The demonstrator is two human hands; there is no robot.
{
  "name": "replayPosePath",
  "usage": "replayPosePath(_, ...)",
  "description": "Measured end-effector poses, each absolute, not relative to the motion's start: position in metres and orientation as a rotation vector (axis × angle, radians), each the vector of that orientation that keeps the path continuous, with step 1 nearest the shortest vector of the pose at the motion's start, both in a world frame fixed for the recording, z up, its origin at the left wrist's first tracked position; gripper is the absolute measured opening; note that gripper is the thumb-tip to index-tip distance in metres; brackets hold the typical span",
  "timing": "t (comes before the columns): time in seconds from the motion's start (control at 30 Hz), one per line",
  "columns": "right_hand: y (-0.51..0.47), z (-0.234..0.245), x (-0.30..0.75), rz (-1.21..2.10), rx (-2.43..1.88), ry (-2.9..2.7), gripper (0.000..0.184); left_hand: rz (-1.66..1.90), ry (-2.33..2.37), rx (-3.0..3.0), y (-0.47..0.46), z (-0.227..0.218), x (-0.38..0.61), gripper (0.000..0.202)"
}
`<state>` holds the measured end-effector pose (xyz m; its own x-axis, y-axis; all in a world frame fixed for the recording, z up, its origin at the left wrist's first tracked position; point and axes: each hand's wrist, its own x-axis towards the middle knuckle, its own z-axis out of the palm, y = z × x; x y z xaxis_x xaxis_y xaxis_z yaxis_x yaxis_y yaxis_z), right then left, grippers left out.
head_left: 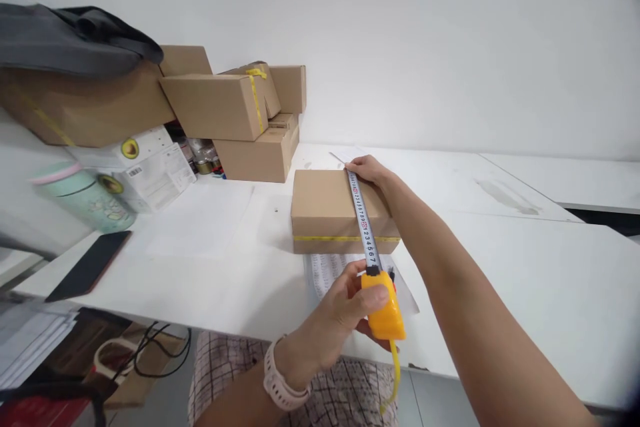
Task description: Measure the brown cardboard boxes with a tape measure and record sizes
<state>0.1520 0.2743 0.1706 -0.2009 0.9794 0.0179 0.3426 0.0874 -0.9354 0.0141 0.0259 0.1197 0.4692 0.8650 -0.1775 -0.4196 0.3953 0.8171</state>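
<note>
My left hand (345,310) is wrapped round a yellow tape measure (387,320) just in front of the table's near edge, its thumb on the case. From the case the metal blade (361,213) runs across the top of a small cardboard box (320,193) with a yellow strip along its front. At the box's far edge, the fingers of my right hand (367,168) pinch the blade near its end; the fingertips are partly hidden. A yellow wrist strap (396,373) dangles from the case. Under the box's front lies a printed sheet (320,273).
Several cardboard boxes (255,157) are stacked at the back left, with a dark grey bag (65,43) on top. A mint-green bottle (85,197) and a dark flat case (90,267) stand and lie at left. Cables (160,350) hang below the table edge.
</note>
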Motion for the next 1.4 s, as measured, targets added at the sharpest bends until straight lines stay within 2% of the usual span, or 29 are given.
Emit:
replayPosePath(0.3, 0.286, 0.157, 0.152, 1.192, -1.340, -1.637, 0.023, 0.916, 0.659, 0.761, 0.025, 0.121, 0.023, 0.066)
replayPosePath(0.4, 0.273, 0.154, 0.154, 1.207, -1.278, -1.633, 0.021, 0.952, 0.693, 0.766, 0.035, 0.121, 0.026, 0.058)
replayPosePath(0.6, 0.263, 0.168, 0.176, 1.110, -1.222, -1.570, 0.041, 0.976, 0.723, 0.849, 0.038, 0.119, 0.004, 0.048)
replayPosePath(0.77, 0.260, 0.163, 0.220, 0.957, -1.350, -1.467, 0.057, 1.193, 0.915, 1.062, 0.023, 0.110, -0.047, 0.055)
replayPosePath(0.9, 0.214, 0.133, 0.247, 1.103, -1.395, -1.494, 0.071, 1.367, 1.141, 1.108, 0.034, 0.096, -0.075, 0.058)
replayPosePath(1.0, 0.181, 0.130, 0.245, 1.165, -1.337, -1.654, 0.074, 1.381, 1.141, 1.108, 0.056, 0.092, -0.084, 0.053)
replayPosePath(1.1, 0.172, 0.154, 0.230, 1.007, -1.447, -1.784, 0.074, 1.378, 1.097, 1.109, 0.079, 0.103, -0.092, 0.052)
replayPosePath(1.27, 0.203, 0.197, 0.203, 0.549, -1.698, -2.048, 0.068, 1.443, 1.053, 1.170, 0.117, 0.142, -0.104, 0.043)
replayPosePath(1.4, 0.246, 0.204, 0.186, 0.211, -1.932, -2.124, 0.077, 1.405, 1.040, 1.201, 0.146, 0.169, -0.109, 0.046)
